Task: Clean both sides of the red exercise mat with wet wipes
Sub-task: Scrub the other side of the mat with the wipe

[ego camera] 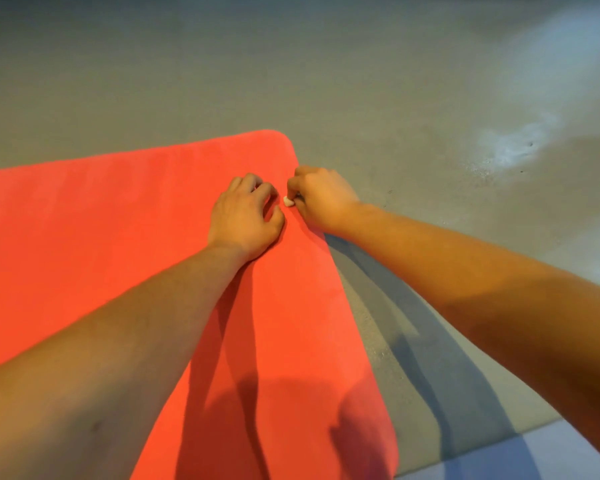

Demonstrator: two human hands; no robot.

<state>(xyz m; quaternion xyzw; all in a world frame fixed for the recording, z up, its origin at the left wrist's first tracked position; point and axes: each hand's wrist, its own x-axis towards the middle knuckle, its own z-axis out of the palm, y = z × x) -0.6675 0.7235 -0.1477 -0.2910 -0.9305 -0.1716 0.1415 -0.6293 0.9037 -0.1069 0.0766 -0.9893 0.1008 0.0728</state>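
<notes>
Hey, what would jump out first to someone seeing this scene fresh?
The bright red mat on the grey floor, filling the lower left. At its right edge, the right hand pinches a small white wad, and the left hand rests on the mat beside it.
</notes>
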